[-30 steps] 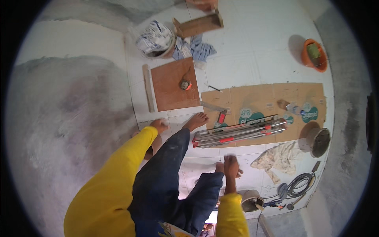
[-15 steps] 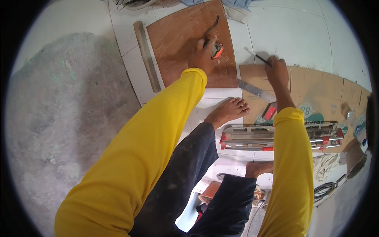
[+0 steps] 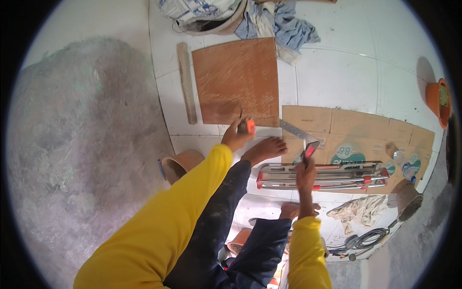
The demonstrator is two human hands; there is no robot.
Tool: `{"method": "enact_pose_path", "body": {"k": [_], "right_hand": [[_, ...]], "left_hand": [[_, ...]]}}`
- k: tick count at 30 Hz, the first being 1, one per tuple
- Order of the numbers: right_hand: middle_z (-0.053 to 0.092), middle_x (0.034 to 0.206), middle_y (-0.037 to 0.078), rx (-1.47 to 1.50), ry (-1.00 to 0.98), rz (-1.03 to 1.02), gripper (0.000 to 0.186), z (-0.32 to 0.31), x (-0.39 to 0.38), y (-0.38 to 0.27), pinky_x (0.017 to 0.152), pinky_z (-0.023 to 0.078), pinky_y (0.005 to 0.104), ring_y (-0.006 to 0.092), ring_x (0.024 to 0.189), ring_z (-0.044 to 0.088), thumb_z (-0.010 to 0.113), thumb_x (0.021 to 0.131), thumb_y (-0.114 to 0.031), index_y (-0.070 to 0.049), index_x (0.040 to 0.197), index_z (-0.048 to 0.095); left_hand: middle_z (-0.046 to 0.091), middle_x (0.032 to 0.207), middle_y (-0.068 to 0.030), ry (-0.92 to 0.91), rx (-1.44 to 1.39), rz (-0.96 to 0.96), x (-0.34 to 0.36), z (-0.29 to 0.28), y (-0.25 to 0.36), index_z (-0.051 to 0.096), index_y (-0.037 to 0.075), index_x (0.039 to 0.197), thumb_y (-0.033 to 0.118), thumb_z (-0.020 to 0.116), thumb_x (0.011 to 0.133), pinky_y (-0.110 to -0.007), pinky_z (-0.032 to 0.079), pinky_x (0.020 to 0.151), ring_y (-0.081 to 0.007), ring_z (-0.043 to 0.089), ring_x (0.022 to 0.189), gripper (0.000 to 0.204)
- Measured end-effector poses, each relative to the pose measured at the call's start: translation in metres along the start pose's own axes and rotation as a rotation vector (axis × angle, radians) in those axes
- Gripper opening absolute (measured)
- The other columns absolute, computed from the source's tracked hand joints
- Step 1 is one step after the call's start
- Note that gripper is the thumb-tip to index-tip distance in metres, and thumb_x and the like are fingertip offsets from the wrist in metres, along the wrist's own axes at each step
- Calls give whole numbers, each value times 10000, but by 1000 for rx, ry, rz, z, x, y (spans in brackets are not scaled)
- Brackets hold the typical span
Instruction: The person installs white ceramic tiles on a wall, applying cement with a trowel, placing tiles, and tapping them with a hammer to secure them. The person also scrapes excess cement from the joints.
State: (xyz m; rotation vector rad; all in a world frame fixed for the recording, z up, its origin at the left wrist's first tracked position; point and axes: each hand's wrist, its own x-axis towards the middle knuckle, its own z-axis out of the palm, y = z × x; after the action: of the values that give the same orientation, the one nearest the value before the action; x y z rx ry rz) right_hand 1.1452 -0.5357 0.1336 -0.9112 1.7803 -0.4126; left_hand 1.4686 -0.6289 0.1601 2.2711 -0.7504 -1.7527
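Note:
Closed around an orange and dark tape measure (image 3: 250,126), my left hand (image 3: 233,137) is just beyond my foot, close to the near edge of a brown square tile (image 3: 236,82). A short dark piece sticks up from the tape measure. My right hand (image 3: 306,176) grips a slim dark pen with a pale tip (image 3: 304,144), pointing away from me. Right by the pen lies a square with a red handle (image 3: 312,148) and a metal blade (image 3: 293,129). Whether my right fingers touch the square's handle, I cannot tell.
Under the square lies flattened cardboard (image 3: 313,115), with a manual tile cutter (image 3: 327,177) along its near side. A wooden strip (image 3: 186,82) flanks the tile. Buckets (image 3: 180,164), rags (image 3: 361,212), a coiled cable (image 3: 375,238) and plastic bottles (image 3: 408,171) lie around.
Both my hands have come back toward me: the left, with the tape measure, off the tile's middle; the right, with the pen, to the square's handle. The view has shifted, showing more floor beyond.

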Motion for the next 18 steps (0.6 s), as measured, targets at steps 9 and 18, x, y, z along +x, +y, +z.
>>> {"method": "enact_pose_path", "body": {"k": [9,18], "right_hand": [[700,752,242,-43,46,37,575,30,24,-38,767,548,503,400,749,703,616,1082,-530,6,903,724],[794,1129,271,-462,-103,-93,626,121,235,-140,967,574,580,482,1126,747,642,1012,-646,-88,1271,758]], "left_hand": [[698,1201,-187,-429,-818,-120,-164,-30,-24,519,81,1526,480,630,975,-358,516,713,-246,675,842,690],[707,1208,-238,-221,-1384,-170,-158,-63,-48,643,117,1426,566,680,900,-461,551,870,-349,706,882,692]]}}
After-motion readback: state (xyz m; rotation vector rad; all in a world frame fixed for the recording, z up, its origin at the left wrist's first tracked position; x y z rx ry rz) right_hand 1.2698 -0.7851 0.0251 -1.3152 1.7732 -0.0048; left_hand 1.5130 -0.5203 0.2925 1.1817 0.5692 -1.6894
